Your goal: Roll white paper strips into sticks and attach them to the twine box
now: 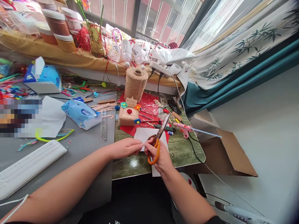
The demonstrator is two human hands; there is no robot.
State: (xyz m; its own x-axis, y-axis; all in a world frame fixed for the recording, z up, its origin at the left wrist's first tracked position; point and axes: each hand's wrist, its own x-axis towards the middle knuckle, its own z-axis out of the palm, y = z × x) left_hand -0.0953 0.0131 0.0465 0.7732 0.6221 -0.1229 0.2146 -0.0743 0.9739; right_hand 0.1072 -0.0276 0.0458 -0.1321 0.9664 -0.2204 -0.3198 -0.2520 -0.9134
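Note:
My right hand [161, 157] grips orange-handled scissors [157, 141], fingers through the loops, blades pointing up and away. My left hand [126, 147] is closed in a pinch on a small pale strip [143, 144] that meets the scissors near their pivot. Both hands hover over a white sheet of paper [146, 135] lying on red paper on the green desk mat [184, 149]. Just beyond stands a small twine-wrapped box [127, 116] decorated with little flowers.
A large spool of jute twine [135, 83] stands behind the box. A pink glue gun [183, 127] lies at right with its cord. A ruler [103, 127], tissue packs [80, 112], a white keyboard [25, 168], wooden sticks and craft scraps lie left. A cardboard box [227, 154] sits off the desk's right edge.

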